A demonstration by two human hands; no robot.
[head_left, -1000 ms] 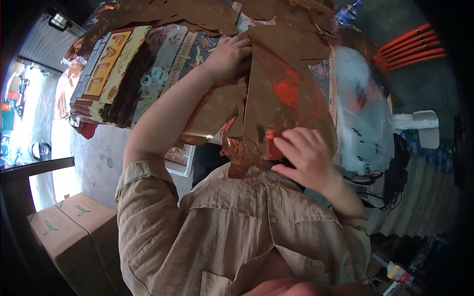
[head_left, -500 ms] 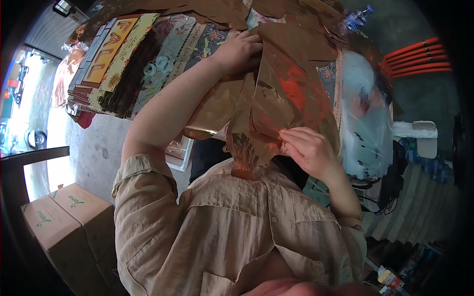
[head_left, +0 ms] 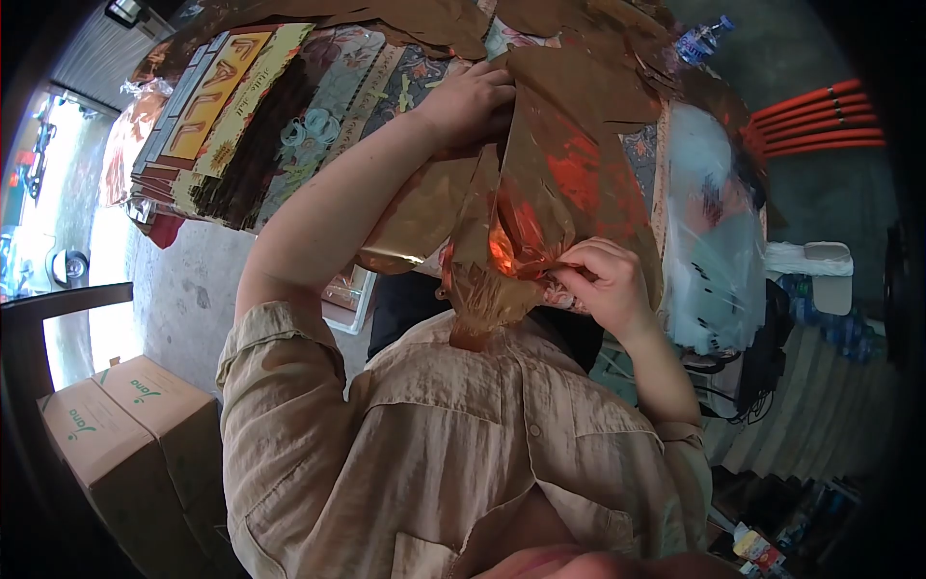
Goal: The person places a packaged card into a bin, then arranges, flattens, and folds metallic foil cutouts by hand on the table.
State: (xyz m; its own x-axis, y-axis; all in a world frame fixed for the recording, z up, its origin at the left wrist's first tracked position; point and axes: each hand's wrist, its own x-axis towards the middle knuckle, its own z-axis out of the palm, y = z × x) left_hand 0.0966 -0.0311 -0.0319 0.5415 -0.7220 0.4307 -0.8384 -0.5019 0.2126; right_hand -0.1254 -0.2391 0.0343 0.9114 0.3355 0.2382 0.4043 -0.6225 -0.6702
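Observation:
A shiny copper-brown foil sheet point(head_left: 579, 164), which looks like a flat, deflated foil balloon, hangs from the table toward my chest. My right hand point(head_left: 606, 280) pinches its lower edge between thumb and fingers. Beside that pinch the foil is creased and bulges, with bright orange reflections. Farther up, my left hand point(head_left: 471, 101) lies at the foil's left edge with its fingers bent over it; the fingertips are partly hidden. The crumpled lower end of the foil point(head_left: 487, 299) rests near my shirt front.
Packs with a FALL label point(head_left: 207, 96) are stacked at the table's left. Clear plastic bags point(head_left: 709, 232) lie on the right, near a water bottle point(head_left: 704, 41). Orange bars point(head_left: 820, 121) stick out beyond. Cardboard boxes point(head_left: 135, 425) stand on the floor at left.
My right hand has shifted slightly, still pinching the foil's edge. The foil beside it has buckled and opened into a brighter orange fold. My left hand stays in place.

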